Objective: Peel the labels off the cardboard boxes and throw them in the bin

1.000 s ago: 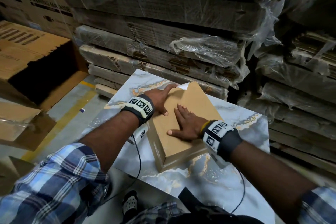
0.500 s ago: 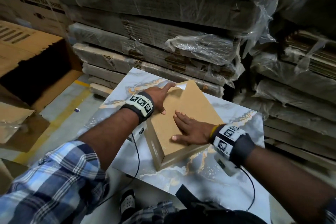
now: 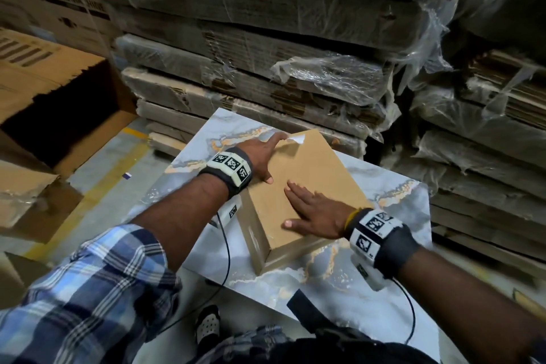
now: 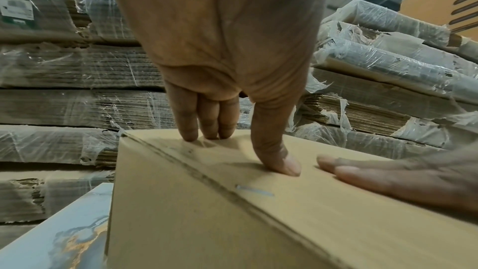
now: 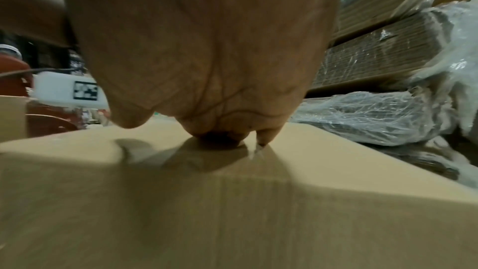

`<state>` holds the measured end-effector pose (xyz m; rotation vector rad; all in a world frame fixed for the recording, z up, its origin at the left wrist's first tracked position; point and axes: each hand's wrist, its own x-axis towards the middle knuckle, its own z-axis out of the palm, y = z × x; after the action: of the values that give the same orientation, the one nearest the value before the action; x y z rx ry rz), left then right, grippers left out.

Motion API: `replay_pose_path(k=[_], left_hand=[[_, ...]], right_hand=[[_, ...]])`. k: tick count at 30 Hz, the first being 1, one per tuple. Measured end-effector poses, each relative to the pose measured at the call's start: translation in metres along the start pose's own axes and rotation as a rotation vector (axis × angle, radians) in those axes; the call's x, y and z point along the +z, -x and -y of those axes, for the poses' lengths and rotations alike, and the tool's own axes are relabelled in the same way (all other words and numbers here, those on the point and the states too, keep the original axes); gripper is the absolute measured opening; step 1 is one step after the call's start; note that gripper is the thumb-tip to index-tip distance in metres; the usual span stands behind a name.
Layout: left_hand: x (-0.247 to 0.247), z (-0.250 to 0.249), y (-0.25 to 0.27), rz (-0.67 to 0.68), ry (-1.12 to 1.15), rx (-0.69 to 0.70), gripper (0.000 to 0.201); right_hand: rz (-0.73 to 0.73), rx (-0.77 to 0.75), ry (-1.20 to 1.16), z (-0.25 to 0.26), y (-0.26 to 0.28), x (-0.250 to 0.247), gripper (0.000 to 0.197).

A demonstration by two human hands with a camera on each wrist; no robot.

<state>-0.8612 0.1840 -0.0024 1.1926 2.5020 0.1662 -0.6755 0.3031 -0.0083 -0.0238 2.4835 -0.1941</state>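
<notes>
A plain brown cardboard box lies on a marble-patterned table. A white label with a lifted edge sits at the box's far corner. My left hand lies along the box's far left edge, straight fingers reaching to the label and thumb on the top. In the left wrist view the left hand touches the box with fingertips and thumb. My right hand rests flat, palm down, on the near part of the top. In the right wrist view its palm presses the box.
Plastic-wrapped stacks of flattened cardboard rise right behind the table, with more on the right. A large open carton stands on the floor to the left. A foot in a perforated shoe shows below the table's near edge.
My right hand has slid a little toward me on the box top. The left hand stays at the far corner by the label.
</notes>
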Motion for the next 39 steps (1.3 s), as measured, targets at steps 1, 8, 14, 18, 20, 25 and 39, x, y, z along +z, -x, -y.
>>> replay_pose_path(k=[1, 8, 14, 18, 20, 25, 39], left_hand=[[0.0, 0.0, 0.0, 0.001, -0.001, 0.003, 0.114], [0.002, 0.002, 0.002, -0.02, -0.004, 0.014, 0.111], [0.002, 0.003, 0.0, -0.015, -0.003, 0.011, 0.111], [0.002, 0.002, -0.001, -0.033, -0.015, 0.043, 0.115], [0.002, 0.003, -0.001, -0.036, -0.017, 0.045, 0.115], [0.002, 0.004, -0.001, -0.024, -0.017, 0.037, 0.112], [0.003, 0.002, -0.003, -0.022, -0.053, 0.018, 0.109]], right_hand=[[0.006, 0.019, -0.008, -0.003, -0.004, -0.006, 0.089], [-0.083, 0.105, -0.044, 0.008, -0.029, -0.015, 0.102], [-0.026, 0.022, -0.004, -0.01, -0.005, -0.004, 0.09], [-0.111, 0.156, -0.031, -0.006, -0.037, -0.021, 0.096], [-0.128, 0.147, -0.036, 0.002, -0.038, -0.016, 0.101], [-0.019, 0.0, 0.01, -0.005, -0.002, 0.004, 0.097], [0.044, -0.054, 0.01, -0.011, 0.008, 0.0, 0.097]])
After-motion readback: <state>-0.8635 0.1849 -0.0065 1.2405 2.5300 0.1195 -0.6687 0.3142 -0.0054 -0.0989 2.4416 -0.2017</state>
